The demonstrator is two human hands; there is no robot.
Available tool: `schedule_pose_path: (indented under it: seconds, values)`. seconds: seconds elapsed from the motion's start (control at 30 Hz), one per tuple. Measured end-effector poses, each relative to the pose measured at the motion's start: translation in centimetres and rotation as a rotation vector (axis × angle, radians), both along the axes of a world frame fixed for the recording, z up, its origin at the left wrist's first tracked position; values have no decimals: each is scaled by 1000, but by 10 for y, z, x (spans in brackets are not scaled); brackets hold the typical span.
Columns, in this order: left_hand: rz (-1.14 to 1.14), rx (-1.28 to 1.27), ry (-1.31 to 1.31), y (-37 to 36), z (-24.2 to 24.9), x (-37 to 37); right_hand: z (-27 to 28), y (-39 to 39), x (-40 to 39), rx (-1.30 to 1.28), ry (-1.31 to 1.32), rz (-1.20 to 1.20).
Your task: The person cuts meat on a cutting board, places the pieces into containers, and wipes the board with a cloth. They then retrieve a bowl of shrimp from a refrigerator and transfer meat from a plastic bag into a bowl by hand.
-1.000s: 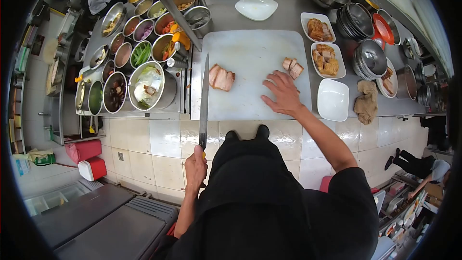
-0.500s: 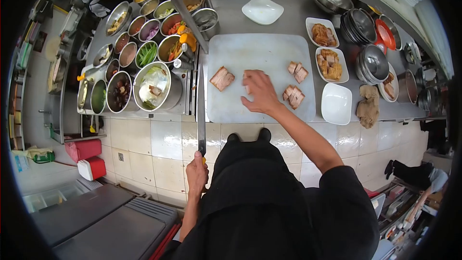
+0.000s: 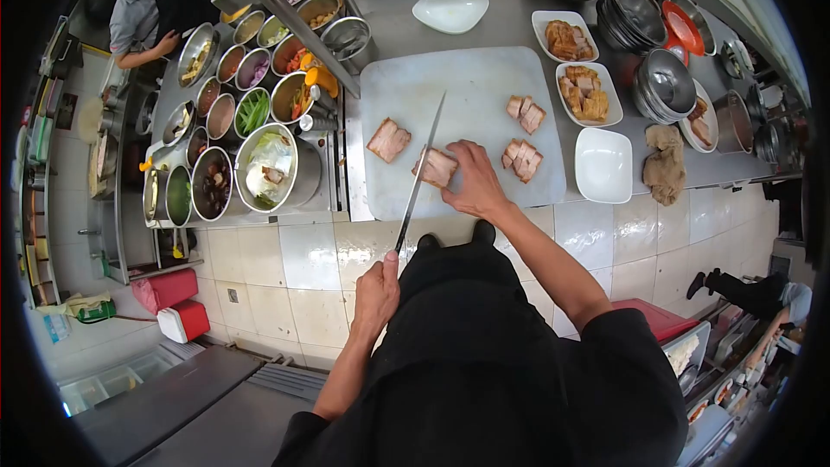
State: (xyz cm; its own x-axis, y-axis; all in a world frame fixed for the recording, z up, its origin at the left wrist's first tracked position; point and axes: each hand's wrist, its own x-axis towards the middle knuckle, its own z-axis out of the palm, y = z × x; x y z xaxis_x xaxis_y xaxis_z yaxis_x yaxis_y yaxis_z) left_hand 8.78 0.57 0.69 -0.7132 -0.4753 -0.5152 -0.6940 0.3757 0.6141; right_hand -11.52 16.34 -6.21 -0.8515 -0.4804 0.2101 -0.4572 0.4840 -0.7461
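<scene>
My left hand [image 3: 376, 294] is wrapped round the handle of a long knife [image 3: 413, 199]. Its blade slants up across the cutting board [image 3: 484, 73], lying over the left end of a piece of roast pork belly [image 3: 439, 169]. My right hand [image 3: 477, 182] steadies that piece at its right end, thumb and fingers against it. Another pork piece [image 3: 388, 139] lies to the left of the blade. On the board's right side are two sliced portions, an upper one [image 3: 526, 113] and a lower one [image 3: 522, 160].
Two white dishes of cooked meat [image 3: 568, 40] [image 3: 590, 93] and a white bowl [image 3: 603, 164] stand right of the board. A white dish [image 3: 450, 8] sits behind it. Metal ingredient pots [image 3: 278, 166] fill the left, near a co-worker [image 3: 160, 9]. A brown cloth [image 3: 664, 164] lies right.
The knife has swung from beside the board's left edge onto the middle pork piece. My right hand has shifted right and lower, uncovering that piece. The co-worker is more in view.
</scene>
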Motion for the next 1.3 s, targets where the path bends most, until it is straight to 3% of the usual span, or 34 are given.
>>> schedule_pose_path:
  seconds: [0.17,0.37,0.43,0.5,0.53,0.73,0.83,0.9,1.0,1.1,1.2,1.3]
  values:
    - [-102,-81,-92,3,5,-20,-7,4,6,-51,-57,-17]
    - [-43,-81,248,15,48,-36,-18,6,17,-112,-52,-145]
    - [-54,-91,262,11,19,-33,-22,6,18,-124,-33,-153]
    - [-242,-337,-37,4,-8,-37,-23,4,18,-146,21,-163]
    - [-240,-312,-74,1,-7,-38,-23,3,16,-153,22,-172]
    - [-165,-178,15,10,42,-47,-18,6,23,-210,1,-197]
    - [-114,-133,122,15,19,-35,-22,8,22,-209,-19,-199]
    - [-293,-295,-130,14,-6,-34,-26,6,22,-231,19,-178]
    - [-260,-217,-181,10,16,-43,-25,8,22,-210,10,-172]
    - [-217,-174,-112,7,32,-43,-24,7,22,-212,13,-190]
    - [-78,-102,168,4,53,-41,-25,7,21,-197,-6,-179]
    - [-16,-111,267,0,35,-32,-27,7,21,-197,11,-188]
